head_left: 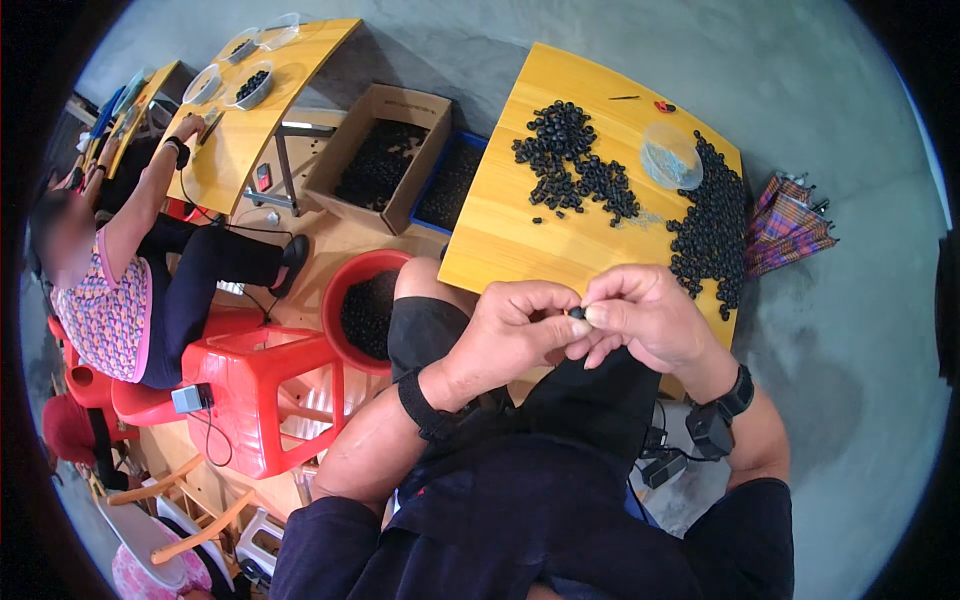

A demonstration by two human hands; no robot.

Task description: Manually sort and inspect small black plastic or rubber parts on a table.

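My left hand and my right hand meet over my lap, just off the near edge of the yellow table. Between their fingertips is a small black round part, pinched from both sides. The fingers hide most of it. On the table lie a loose heap of small black ring-like parts and a second spread of black parts along the right side. A clear plastic tub with thin pale bluish pieces stands between them.
A red bucket of black parts stands left of my knee. Beyond it are a cardboard box and a blue crate. A red stool is at left, near a seated person. A plaid umbrella leans right of the table.
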